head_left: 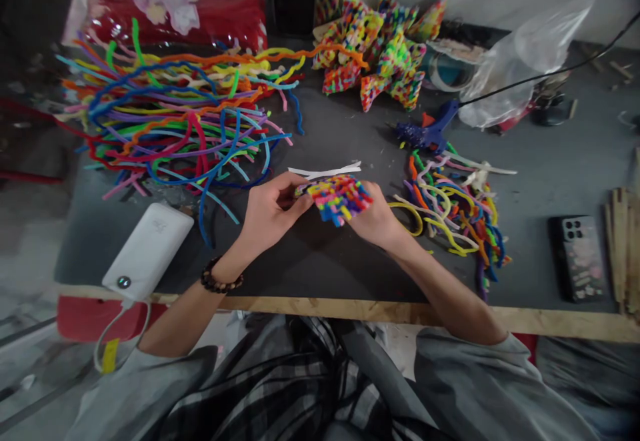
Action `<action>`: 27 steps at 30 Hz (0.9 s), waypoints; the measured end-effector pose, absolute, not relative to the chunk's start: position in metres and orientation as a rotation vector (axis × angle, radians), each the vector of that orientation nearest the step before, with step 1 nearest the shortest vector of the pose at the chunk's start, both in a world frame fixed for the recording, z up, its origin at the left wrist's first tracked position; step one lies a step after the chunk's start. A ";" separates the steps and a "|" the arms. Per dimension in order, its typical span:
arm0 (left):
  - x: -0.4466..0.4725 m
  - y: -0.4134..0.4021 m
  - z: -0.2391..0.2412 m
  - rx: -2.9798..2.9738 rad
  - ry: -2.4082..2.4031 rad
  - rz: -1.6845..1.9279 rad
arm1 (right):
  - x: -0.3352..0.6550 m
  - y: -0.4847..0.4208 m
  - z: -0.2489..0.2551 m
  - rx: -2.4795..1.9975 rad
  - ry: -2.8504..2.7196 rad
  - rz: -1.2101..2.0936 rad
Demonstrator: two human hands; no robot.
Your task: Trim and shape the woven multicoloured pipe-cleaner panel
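Observation:
A small woven patch of many-coloured pipe cleaners (pixel 339 199) is held between both hands just above the dark table (pixel 320 267). My left hand (pixel 273 213) pinches its left edge with fingers closed. My right hand (pixel 379 216) grips its right side from underneath, fingers curled. A white paper strip (pixel 327 171) lies just behind the patch.
A big pile of long pipe cleaners (pixel 175 114) fills the back left; short bent pieces (pixel 453 204) lie right. Finished woven shapes (pixel 375 47) sit at the back, a blue glue gun (pixel 425 133) beside them. White power bank (pixel 149 249) left, phone (pixel 580 257) and wooden sticks (pixel 623 247) right.

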State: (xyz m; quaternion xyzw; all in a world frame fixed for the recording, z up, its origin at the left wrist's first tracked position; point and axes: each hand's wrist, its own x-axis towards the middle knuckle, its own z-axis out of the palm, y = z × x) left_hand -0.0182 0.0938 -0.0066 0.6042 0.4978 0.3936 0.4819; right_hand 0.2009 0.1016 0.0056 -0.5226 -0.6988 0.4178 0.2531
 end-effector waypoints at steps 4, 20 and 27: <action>-0.019 0.097 -0.005 1.458 1.220 0.981 | 0.201 0.102 -0.001 -1.349 -1.790 1.304; -0.014 0.099 -0.008 0.921 1.152 1.029 | 0.201 0.101 0.014 -1.194 -1.702 1.210; -0.018 0.097 -0.006 1.100 1.238 1.063 | 0.202 0.102 0.016 -1.235 -1.760 1.169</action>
